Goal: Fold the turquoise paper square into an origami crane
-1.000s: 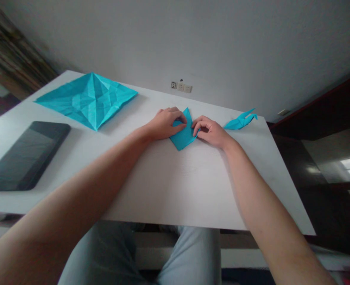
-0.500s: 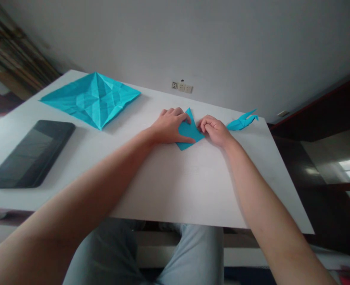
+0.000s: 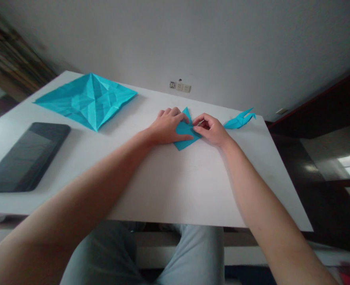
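A small folded piece of blue origami paper (image 3: 182,129) lies on the white table, one point towards the wall. From its left side my left hand (image 3: 166,126) presses it down, thumb and fingers spread apart over it. My right hand (image 3: 213,130) pinches the paper's right part between thumb and forefinger. Just beyond that hand, to the right, stands a folded blue paper crane (image 3: 238,121). Part of the small paper is covered by my fingers.
A larger creased blue sheet (image 3: 87,101) is spread at the table's back left. Nearer to me, a dark tablet (image 3: 26,158) lies at the left on the white table (image 3: 175,194). Wall sockets (image 3: 180,86) sit just above the back edge.
My right hand's curled fingers have opened out and shifted slightly left, and now pinch the paper's right part. The left hand keeps its place on the paper. The view has shifted slightly.
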Demonstrator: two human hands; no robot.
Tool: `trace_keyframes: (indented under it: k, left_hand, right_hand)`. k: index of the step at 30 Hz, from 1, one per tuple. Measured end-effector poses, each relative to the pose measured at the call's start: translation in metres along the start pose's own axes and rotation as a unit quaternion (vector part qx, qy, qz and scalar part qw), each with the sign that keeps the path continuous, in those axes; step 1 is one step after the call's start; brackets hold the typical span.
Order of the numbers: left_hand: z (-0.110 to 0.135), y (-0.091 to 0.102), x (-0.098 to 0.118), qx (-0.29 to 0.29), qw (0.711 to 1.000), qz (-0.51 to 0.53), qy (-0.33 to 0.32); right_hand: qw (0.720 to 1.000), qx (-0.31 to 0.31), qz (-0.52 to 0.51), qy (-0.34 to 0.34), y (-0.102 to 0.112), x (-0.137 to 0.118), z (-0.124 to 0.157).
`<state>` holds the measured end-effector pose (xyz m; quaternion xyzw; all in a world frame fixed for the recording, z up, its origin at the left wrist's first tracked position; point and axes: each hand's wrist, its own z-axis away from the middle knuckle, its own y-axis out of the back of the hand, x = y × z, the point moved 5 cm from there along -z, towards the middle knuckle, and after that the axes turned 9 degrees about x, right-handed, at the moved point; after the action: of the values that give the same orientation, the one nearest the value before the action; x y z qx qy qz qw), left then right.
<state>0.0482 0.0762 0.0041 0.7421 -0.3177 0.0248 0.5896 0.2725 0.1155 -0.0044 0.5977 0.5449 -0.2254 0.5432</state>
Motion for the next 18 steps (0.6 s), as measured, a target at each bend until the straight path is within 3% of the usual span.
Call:
trace_keyframes:
  k: [4,11,18]
  left_hand:
    - [-0.0011,0.0017,-0.0027,-0.004,1.000,0.015,-0.014]
    - [0.0046,0.0041,0.0027,-0.089,0.993,0.032,-0.066]
    - [0.0072,0.0028,0.0052,-0.091,0.992,0.036,-0.083]
  right_hand:
    - [1.000,-0.011,-0.011,-0.009,-0.0010,0.0004,0.0004]
    - [1.000,0.006,0.007,-0.001,-0.0024,0.0053,0.0000]
    - [0.999,0.003,0.030,0.013,-0.0033,0.0047,-0.0002]
